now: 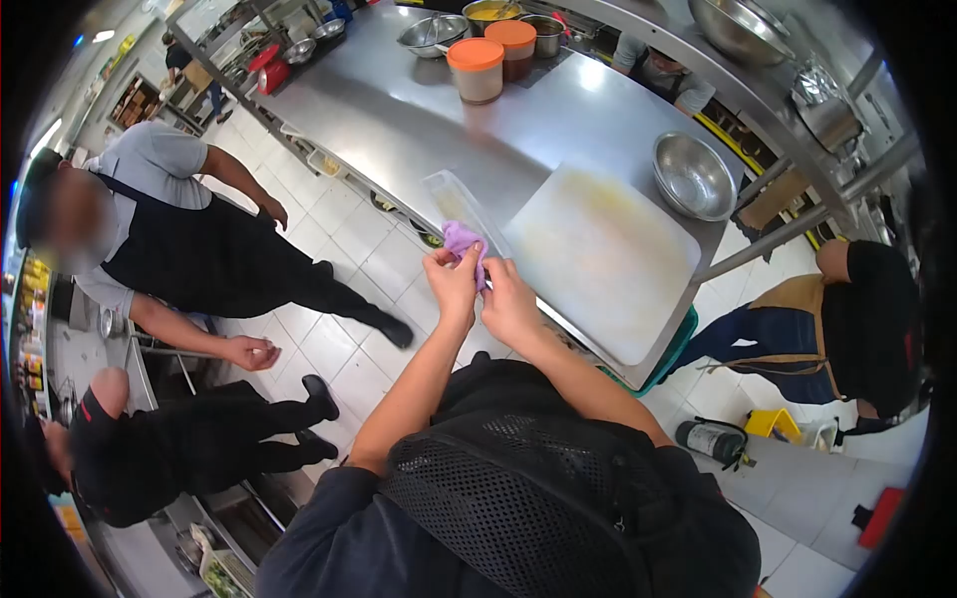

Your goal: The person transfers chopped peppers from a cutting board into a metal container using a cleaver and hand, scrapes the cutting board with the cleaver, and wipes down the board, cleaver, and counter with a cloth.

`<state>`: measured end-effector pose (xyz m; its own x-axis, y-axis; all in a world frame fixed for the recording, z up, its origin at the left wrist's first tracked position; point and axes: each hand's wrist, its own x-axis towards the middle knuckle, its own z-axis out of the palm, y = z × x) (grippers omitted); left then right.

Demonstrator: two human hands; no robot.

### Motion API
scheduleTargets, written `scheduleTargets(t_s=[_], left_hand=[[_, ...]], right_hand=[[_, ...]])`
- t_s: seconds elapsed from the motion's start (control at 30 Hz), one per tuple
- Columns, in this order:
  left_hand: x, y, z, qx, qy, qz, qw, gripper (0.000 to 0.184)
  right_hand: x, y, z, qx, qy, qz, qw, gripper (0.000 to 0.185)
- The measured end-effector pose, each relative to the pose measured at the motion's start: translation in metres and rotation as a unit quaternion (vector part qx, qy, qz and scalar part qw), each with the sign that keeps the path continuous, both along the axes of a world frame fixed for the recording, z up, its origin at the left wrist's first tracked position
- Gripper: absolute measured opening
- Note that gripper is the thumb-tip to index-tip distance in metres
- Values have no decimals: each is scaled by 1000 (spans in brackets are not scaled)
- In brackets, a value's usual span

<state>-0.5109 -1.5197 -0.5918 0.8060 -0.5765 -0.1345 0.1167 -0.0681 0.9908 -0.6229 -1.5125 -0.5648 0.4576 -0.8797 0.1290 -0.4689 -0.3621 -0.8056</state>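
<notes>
A crumpled purple cloth [462,239] is bunched between my two hands at the table's front edge. My left hand [454,283] is closed on it, thumb pressed against the folds. From the other side my right hand [509,303] pinches the cloth's lower part, its fingertips partly hidden. Just beyond the cloth lies a clear plastic container [461,202], long and narrow, with something pale inside that I cannot make out. To the right of my right hand is a large white cutting board [598,264] with yellowish stains.
A metal bowl [695,176] stands beyond the board on the steel table [399,130]. Two orange-lidded tubs [477,72] and several bowls sit at the far end. Co-workers [159,234] stand at left, another person [847,319] at right. A fire extinguisher [711,439] is on the floor.
</notes>
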Motion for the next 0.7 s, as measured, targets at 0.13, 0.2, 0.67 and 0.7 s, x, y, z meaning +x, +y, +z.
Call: scheduleTargets(t_s=[0.13,0.2,0.67,0.7], left_hand=[[13,8,-9,10,237,-97,967,39],[17,4,-2,-25,267,-133,954,28],[83,-59,4,-132,187,60,972,25],[101,-68,-5,-125,199,102,967,26]], right_hand=[[2,-1,6,-7,25,30,999,37],[1,-2,11,-4,51,50,997,36],[-56,15,39,-3,115,109,987,45],[-69,17,42,-17,98,101,990,44]])
